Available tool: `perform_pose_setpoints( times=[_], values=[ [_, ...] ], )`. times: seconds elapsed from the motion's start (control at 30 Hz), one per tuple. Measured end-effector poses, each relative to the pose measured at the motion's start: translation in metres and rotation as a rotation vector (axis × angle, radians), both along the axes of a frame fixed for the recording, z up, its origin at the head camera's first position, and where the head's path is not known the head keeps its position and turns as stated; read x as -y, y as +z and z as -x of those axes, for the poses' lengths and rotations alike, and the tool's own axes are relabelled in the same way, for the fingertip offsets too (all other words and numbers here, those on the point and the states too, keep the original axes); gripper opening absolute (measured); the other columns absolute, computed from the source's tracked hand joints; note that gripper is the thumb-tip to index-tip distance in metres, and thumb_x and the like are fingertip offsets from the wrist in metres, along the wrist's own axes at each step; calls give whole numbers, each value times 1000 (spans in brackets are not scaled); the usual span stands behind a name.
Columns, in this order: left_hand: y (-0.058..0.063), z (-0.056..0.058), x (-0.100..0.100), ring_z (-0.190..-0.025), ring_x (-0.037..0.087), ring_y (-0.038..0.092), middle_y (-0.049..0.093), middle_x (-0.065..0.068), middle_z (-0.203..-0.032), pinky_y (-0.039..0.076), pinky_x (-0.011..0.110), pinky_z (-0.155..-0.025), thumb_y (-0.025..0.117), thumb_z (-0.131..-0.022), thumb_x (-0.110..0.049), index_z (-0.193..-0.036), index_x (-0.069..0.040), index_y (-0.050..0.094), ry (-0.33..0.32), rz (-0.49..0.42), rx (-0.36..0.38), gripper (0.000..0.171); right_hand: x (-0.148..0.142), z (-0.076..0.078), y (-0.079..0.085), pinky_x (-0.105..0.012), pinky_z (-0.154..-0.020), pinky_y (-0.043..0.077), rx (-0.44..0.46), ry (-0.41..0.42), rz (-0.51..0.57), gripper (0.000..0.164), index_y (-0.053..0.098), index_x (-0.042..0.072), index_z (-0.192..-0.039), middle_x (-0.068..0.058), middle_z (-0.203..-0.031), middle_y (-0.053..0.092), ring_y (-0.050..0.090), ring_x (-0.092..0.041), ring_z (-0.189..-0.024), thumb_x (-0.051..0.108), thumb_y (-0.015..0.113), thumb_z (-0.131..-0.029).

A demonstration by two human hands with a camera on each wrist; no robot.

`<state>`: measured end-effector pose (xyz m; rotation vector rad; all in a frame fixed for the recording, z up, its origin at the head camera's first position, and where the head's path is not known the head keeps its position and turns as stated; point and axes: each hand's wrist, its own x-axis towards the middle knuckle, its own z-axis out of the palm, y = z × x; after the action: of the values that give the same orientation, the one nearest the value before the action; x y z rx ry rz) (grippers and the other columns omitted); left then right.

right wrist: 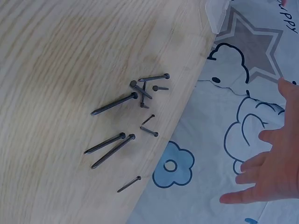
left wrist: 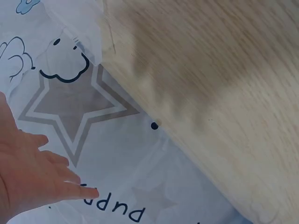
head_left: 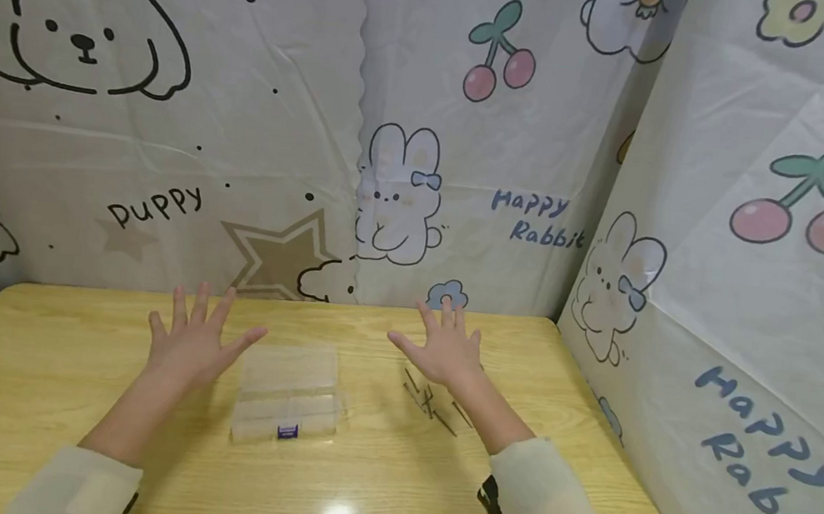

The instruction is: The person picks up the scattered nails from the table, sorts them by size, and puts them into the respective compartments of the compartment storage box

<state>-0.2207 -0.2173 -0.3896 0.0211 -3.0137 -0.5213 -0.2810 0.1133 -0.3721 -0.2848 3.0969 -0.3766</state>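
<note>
Fingers spread wide, my left hand [head_left: 193, 349] is held over the table, left of a clear plastic case [head_left: 287, 399] with a small blue latch. Nothing is in it; the left wrist view shows the same empty left hand [left wrist: 37, 172]. My right hand [head_left: 445, 351] is also spread and holds nothing, above a scatter of nails [head_left: 428, 403]. In the right wrist view dark metal nails [right wrist: 114, 103] of different lengths lie loose on the wood, and the right hand [right wrist: 275, 168] shows at the right edge.
The light wood table [head_left: 207, 487] ends at a printed cloth [head_left: 287, 152] hanging behind it. Another printed cloth [head_left: 744, 325] hangs along the right side. A black object [head_left: 489, 497] shows at the right sleeve's cuff.
</note>
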Motion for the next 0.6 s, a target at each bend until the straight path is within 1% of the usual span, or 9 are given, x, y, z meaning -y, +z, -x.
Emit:
perform_pose_setpoints(
  times=[0.1,0.17,0.27,0.33,0.4,0.47,0.6],
  values=[
    [1,0,3,-134,54,-17,-8,31,-151,-5,79,-97,27,-87,-75,-151,-9,4,0,-7,3,95,-3,1,-1,-68,-110,14,10,7,28,80,18,29,-150,-17,-157,10,7,-37,-144,73,36,-86],
    [0,0,5,-135,56,-11,-5,31,-152,0,80,-98,28,-86,-75,-151,-8,4,1,-11,10,96,-6,2,-3,-67,-109,19,13,11,38,79,21,27,-150,-19,-155,16,13,-38,-144,71,37,-86],
    [0,-1,8,-135,57,2,5,32,-151,11,79,-98,29,-86,-75,-151,-6,6,-1,-13,11,96,-10,2,-6,-63,-106,29,13,25,61,77,26,23,-148,-18,-151,28,26,-37,-140,68,40,-88],
    [0,-2,10,-134,57,12,13,33,-150,19,78,-96,30,-87,-74,-150,-5,9,-3,-15,2,96,-12,2,-8,-60,-104,35,19,35,104,75,31,19,-147,-16,-148,36,35,-36,-135,64,44,-88],
    [0,-4,12,-131,56,20,20,33,-148,24,77,-93,32,-87,-73,-150,-3,12,-7,-29,-5,96,-15,2,-9,-56,-102,39,31,43,156,72,37,14,-144,-15,-144,43,42,-35,-130,60,48,-89],
    [0,-5,14,-129,56,26,24,33,-146,27,77,-92,34,-87,-72,-149,-2,13,-15,-56,-3,96,-17,2,-10,-52,-101,43,46,49,209,68,41,11,-140,-13,-140,47,47,-34,-126,55,52,-89],
    [-5,-5,21,-128,56,28,26,33,-146,29,74,-94,38,-87,-70,-149,-2,11,-37,-161,31,96,-21,2,-13,-49,-94,48,87,46,302,60,48,7,-134,-17,-132,54,54,-34,-117,47,56,-90]
  ],
)
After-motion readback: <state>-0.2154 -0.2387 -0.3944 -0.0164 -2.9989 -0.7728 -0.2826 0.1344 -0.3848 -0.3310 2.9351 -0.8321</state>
